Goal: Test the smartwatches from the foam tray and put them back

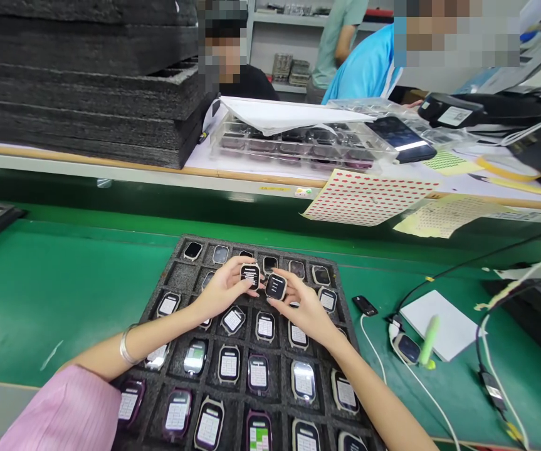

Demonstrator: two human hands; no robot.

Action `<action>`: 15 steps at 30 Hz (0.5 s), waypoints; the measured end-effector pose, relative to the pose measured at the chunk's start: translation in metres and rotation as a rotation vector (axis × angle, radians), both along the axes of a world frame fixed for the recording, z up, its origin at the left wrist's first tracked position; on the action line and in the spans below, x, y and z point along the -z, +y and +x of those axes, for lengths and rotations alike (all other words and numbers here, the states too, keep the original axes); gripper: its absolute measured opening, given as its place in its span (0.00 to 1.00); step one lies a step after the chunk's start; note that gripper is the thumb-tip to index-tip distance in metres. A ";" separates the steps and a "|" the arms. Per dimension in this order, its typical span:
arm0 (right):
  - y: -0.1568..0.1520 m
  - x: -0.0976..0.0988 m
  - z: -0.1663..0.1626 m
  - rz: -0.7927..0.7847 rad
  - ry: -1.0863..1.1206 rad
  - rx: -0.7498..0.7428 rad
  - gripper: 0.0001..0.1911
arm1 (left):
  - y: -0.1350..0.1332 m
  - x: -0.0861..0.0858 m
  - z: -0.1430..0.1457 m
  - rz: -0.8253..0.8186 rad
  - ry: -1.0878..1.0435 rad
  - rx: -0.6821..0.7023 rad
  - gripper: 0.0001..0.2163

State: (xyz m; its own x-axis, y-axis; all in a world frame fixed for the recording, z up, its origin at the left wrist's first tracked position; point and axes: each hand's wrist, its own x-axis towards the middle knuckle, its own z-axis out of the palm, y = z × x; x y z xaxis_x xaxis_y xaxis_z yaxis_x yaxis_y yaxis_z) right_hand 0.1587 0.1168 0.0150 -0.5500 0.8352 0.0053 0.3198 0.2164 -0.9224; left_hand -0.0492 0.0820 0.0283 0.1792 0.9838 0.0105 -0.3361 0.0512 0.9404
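The left hand [223,289] pinches one watch [250,276]; the right hand [309,308] grips another watch [276,287] just beside it, toward three o'clock, its long axis tipped toward one, both over the tray [180,274].

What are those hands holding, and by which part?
Left hand: one watch, by its edge and front; right hand: a second watch, by its edges.

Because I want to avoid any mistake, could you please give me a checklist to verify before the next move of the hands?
1. Left hand holds one watch: ok.
2. Right hand holds another watch: ok.
3. Both held screens lit: ok.
4. Their text readable: cannot tell, too small.
5. Every screen in the foam tray lit: not ok, the top-left watch looks dark.
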 end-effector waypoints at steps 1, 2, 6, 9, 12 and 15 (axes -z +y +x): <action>0.001 0.000 0.000 0.073 -0.057 0.001 0.27 | -0.001 -0.001 0.001 -0.006 0.000 0.008 0.17; 0.002 0.000 0.000 0.141 -0.104 -0.004 0.26 | -0.002 -0.002 0.001 -0.010 0.002 0.013 0.17; 0.003 -0.003 0.000 0.288 -0.163 -0.041 0.24 | -0.003 -0.002 0.002 -0.013 0.005 0.026 0.17; 0.004 -0.001 0.000 0.272 -0.152 -0.043 0.26 | -0.003 -0.001 0.001 -0.014 0.004 0.030 0.16; 0.005 0.003 0.001 0.252 -0.140 -0.047 0.26 | -0.002 0.000 0.001 -0.012 -0.001 0.027 0.17; 0.006 0.006 0.001 0.252 -0.142 -0.053 0.25 | -0.002 0.000 0.001 -0.011 -0.011 0.028 0.17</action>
